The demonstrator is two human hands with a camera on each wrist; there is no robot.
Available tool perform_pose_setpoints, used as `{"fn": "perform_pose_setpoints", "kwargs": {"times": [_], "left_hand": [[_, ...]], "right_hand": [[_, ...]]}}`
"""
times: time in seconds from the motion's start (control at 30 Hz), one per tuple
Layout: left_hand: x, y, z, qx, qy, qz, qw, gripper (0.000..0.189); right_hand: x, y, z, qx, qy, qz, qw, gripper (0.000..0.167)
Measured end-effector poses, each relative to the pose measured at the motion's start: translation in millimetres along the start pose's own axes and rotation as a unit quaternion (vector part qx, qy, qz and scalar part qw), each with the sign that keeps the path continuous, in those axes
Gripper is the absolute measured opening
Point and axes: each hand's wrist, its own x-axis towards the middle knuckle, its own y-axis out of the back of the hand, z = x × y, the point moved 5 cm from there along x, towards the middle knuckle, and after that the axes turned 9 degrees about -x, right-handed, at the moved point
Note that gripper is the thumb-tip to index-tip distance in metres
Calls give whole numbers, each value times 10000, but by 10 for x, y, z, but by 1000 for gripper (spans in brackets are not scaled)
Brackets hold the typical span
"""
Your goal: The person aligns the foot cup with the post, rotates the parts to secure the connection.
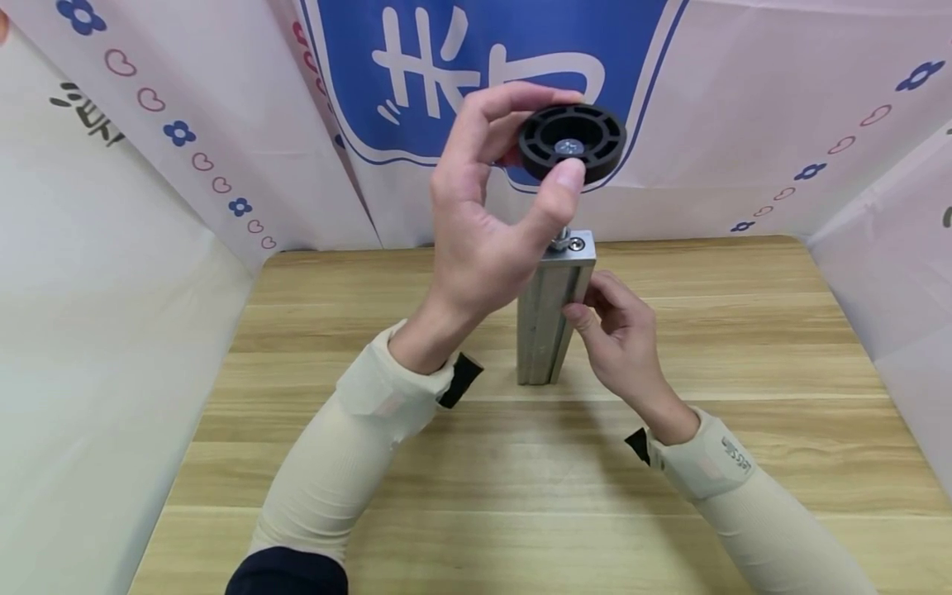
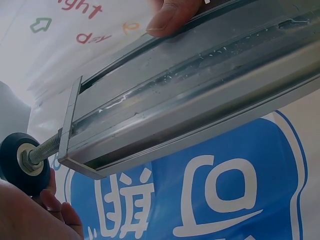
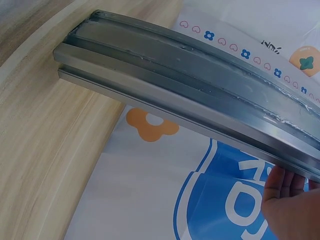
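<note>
A silver slotted aluminium profile (image 1: 546, 322) stands upright on the wooden table, with an end plate (image 2: 70, 120) on its top. Over it, my left hand (image 1: 479, 223) grips a black round levelling foot (image 1: 530, 149) between thumb and fingers. A screw head (image 1: 568, 147) shows in the middle of the foot. From its other side a threaded rod (image 2: 46, 148) with a nut runs to the end plate. My right hand (image 1: 625, 339) holds the profile's right side near its upper part, thumb and curled fingers at the edge.
The wooden table (image 1: 476, 487) carries the profile's lower end. White printed sheets (image 1: 744, 116) stand behind and at both sides, the rear one bearing a large blue sign (image 1: 349, 83). A bolt head (image 1: 577, 245) sits in the end plate beside the rod.
</note>
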Motion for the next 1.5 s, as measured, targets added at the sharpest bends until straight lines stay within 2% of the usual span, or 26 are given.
{"fn": "perform_pose_setpoints", "kwargs": {"times": [0.87,1.5], "left_hand": [[19,16,-33,-204,37,-18,9998,47],[35,38,-73,-385,76,-178,9991,46]], "right_hand": [[4,-7,-8,-24,-96,30,9999,64],[-1,-1,8,-30,-75,45,10000,64]]}}
